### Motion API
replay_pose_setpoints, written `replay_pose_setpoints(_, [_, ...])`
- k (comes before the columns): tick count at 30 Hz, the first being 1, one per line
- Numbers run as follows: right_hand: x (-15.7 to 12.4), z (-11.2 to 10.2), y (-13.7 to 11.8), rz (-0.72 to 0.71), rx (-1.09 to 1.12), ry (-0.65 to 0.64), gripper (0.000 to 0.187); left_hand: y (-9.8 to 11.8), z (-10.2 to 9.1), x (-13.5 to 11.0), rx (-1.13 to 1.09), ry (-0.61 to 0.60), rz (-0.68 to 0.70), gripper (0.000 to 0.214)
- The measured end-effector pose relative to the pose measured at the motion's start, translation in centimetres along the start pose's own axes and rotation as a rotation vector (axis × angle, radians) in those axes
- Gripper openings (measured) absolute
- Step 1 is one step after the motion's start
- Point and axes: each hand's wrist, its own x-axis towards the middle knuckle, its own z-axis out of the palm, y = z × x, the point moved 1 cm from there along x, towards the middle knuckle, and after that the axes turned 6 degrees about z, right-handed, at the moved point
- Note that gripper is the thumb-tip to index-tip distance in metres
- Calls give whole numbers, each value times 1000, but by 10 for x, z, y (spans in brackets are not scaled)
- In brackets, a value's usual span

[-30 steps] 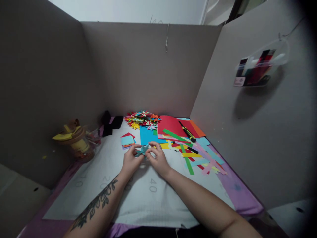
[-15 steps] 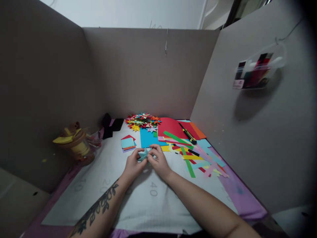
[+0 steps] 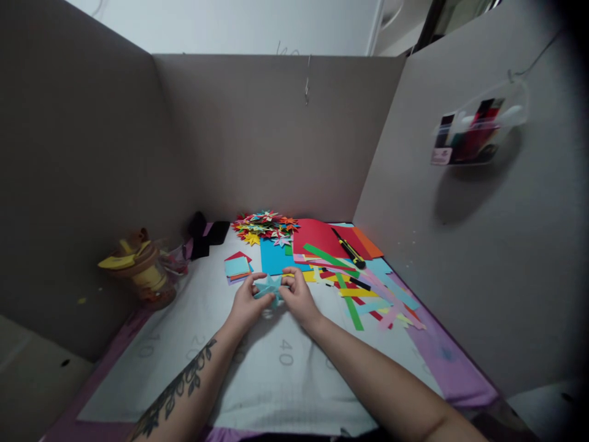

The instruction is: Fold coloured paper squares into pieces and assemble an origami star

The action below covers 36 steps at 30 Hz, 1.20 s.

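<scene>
White cloth [image 3: 119,374] spreads before us; over it we hold a blue star [image 3: 269,286], left hand [image 3: 246,304] and right hand [image 3: 300,298] both pinching its edges; we seem to be adjusting its folds, and the next move probably calls for a light touch; beyond lie squares [image 3: 236,266], more stars [image 3: 264,224], strips [image 3: 356,293], a cutter [image 3: 353,253]

Wire hook [image 3: 307,92] on the grey back partition [image 3: 253,135], clear container [image 3: 472,138] hanging at right, brown-and-yellow pot [image 3: 151,276] at left

The folded star [image 3: 269,285] looks like smooth, matt paper
</scene>
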Motion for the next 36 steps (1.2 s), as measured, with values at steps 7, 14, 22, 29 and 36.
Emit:
replay_pose_setpoints(7, [3,3,12,31,-38,-76,38,-3,-4,3,-207,71,-71,64])
replay_pose_setpoints(14, [3,-4,9,-49,-105,-78,34,2,-7,3,-97,0,-32,66])
replay_pose_setpoints(22, [1,-5,4,-118,-193,-2,24,10,-5,1,-35,66,76,52])
replay_pose_setpoints(29, [-9,-6,-10,-401,-416,96,26,6,-8,-1,94,94,160,41])
replay_pose_setpoints(36, [-15,-6,-19,-458,-542,41,12,6,-7,-3,149,71,200,38])
